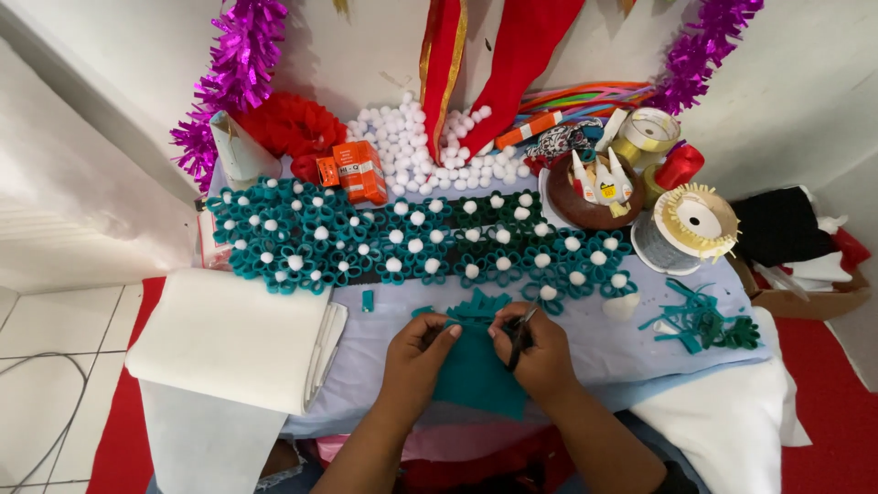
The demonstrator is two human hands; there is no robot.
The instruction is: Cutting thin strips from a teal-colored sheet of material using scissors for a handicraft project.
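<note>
Both the left hand (416,352) and right hand (535,348) pinch the teal felt (471,370) at the worktop's (384,320) near edge, the right also gripping a dark tool (519,337) that could snag it, or an elbow nudge might scatter the flowers (412,242) beyond.

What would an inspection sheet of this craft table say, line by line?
Surface: table under a pale cloth.
Job's things: teal felt piece; rows of teal felt flowers with white centres.
Clutter: white pompoms, orange box, ribbon spools, white fabric roll.
Hands: left hand pinches the felt; right hand holds the felt and a dark tool.
Cables: one grey cable on the floor.
Surroundings: purple tinsel, white wall, red mat.
</note>
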